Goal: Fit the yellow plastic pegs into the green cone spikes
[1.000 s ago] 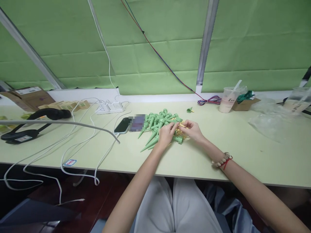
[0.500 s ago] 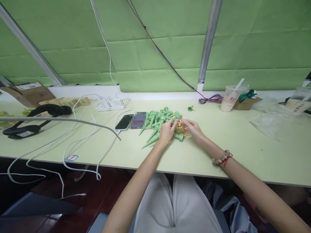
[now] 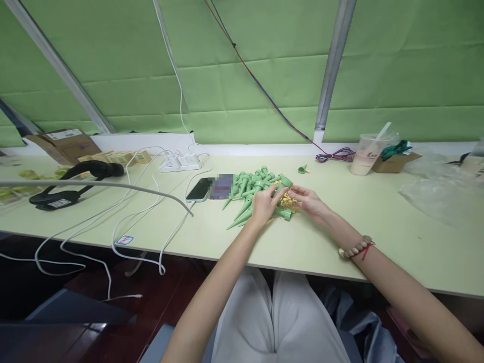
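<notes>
My left hand (image 3: 265, 202) is closed on a green plastic spike (image 3: 286, 182), its wide tubular end raised and turned to the right. Close beside that end is my right hand (image 3: 310, 201), fingertips pinched together; whatever they hold is too small and hidden to make out. A heap of similar green spikes (image 3: 245, 193), pointed at one end, spreads to the left of and behind my left hand. Small yellow pieces (image 3: 288, 201) lie in a pile beneath and between both hands. One more green piece (image 3: 302, 169) with a yellow bit lies apart, farther back.
Left of the heap lies a phone (image 3: 199, 190) with a cable, near a power strip (image 3: 181, 162). Black headphones (image 3: 60, 200) and loose white cables are farther left. A drink cup (image 3: 363, 155), a small carton (image 3: 395, 163) and clear plastic bags (image 3: 427, 189) stand or lie to the right.
A green spike's wide end now shows raised in my left hand. My right hand stays pinched close to it. The whole view has shifted slightly.
</notes>
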Action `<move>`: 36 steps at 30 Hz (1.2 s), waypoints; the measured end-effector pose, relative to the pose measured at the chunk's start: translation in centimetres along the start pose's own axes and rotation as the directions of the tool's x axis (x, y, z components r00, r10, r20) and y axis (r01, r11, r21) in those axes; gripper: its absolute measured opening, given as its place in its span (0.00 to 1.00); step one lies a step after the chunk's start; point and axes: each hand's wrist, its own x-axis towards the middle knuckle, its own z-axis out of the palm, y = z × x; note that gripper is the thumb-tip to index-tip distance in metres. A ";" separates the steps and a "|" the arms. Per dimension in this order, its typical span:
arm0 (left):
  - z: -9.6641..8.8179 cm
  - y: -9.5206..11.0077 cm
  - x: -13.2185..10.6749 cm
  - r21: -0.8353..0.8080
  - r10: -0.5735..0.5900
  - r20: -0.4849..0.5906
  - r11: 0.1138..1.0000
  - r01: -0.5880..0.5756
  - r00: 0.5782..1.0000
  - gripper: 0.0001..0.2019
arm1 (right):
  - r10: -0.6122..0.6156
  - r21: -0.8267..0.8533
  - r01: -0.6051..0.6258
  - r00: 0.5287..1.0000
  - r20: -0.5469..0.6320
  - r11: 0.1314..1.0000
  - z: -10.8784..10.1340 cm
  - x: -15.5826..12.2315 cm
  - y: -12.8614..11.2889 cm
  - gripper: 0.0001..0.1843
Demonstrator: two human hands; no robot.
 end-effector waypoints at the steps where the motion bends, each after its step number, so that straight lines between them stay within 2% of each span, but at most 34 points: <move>1: 0.1 0.0 0.0 0.010 0.001 -0.001 1.000 -0.001 1.000 0.22 | -0.029 -0.022 0.028 0.999 -0.028 0.999 0.0 0.1 0.1 0.19; 3: 0.2 0.1 -0.1 0.019 0.000 0.004 1.000 -0.001 1.000 0.21 | -0.126 -0.107 0.116 0.988 -0.092 0.987 -0.1 0.1 0.3 0.16; 5: 0.3 0.2 -0.2 0.015 0.000 0.016 1.000 0.000 1.000 0.20 | -0.307 -0.263 0.266 0.943 -0.130 0.927 -0.2 0.1 0.6 0.12; 8: 0.4 0.2 -0.2 -0.018 0.019 0.029 1.000 -0.019 0.999 0.20 | -0.581 -0.517 0.501 0.814 0.007 0.694 -0.4 -0.2 0.8 0.08; 10: 0.3 0.1 -0.2 -0.043 0.022 0.009 0.999 -0.022 1.000 0.21 | -0.643 -0.583 0.579 0.756 0.123 0.570 -0.2 -0.4 0.8 0.09; 11: 0.2 0.0 -0.1 -0.054 0.013 -0.009 0.998 -0.013 1.000 0.22 | -0.644 -0.586 0.591 0.750 0.148 0.554 -0.1 -0.5 0.8 0.09; 13: 0.1 0.0 0.0 -0.082 -0.018 -0.044 0.997 0.014 0.999 0.23 | -0.626 -0.554 0.568 0.773 0.104 0.609 0.2 -0.6 0.5 0.06; 15: 0.1 -0.1 0.1 -0.119 -0.040 -0.063 0.992 0.032 0.997 0.23 | -0.543 -0.474 0.476 0.839 -0.007 0.741 0.4 -0.6 0.2 0.06; 17: 0.1 -0.1 0.1 -0.149 -0.034 -0.069 0.988 0.024 0.997 0.22 | -0.380 -0.371 0.321 0.920 -0.095 0.871 0.4 -0.4 0.0 0.14; 19: 0.1 -0.1 0.1 -0.160 -0.017 -0.069 0.987 0.006 0.997 0.22 | -0.185 -0.278 0.156 0.979 -0.081 0.948 0.2 -0.3 -0.2 0.19; 21: 0.2 0.0 0.0 -0.164 0.003 -0.061 0.986 -0.013 0.998 0.22 | -0.042 -0.201 0.043 0.999 0.010 0.979 0.0 -0.1 -0.2 0.19; 23: 0.2 0.0 0.0 -0.171 0.023 -0.054 0.985 -0.032 0.998 0.22 | 0.023 -0.135 -0.009 0.995 0.097 0.991 -0.2 0.0 -0.2 0.19; 26: 0.2 0.1 0.0 -0.179 0.052 -0.046 0.982 -0.060 0.998 0.22 | 0.010 -0.123 0.003 0.995 0.103 0.992 -0.3 0.1 -0.2 0.17; 28: 0.1 0.2 0.0 -0.188 0.064 -0.028 0.980 -0.068 0.998 0.23 | -0.073 -0.190 0.082 0.996 0.054 0.978 -0.2 0.1 -0.2 0.16; 31: 0.2 0.3 -0.1 -0.198 0.065 0.004 0.978 -0.063 0.998 0.23 | -0.301 -0.382 0.285 0.954 0.020 0.879 -0.2 -0.1 -0.4 0.14; 34: 0.2 0.5 -0.1 -0.175 0.060 0.035 0.983 -0.053 0.998 0.24 | -0.546 -0.598 0.471 0.835 0.066 0.648 -0.5 -0.2 -0.4 0.10; 36: 0.2 0.5 -0.1 -0.167 0.062 0.055 0.985 -0.052 0.997 0.24 | -0.644 -0.685 0.523 0.758 0.102 0.507 -0.7 -0.2 -0.3 0.10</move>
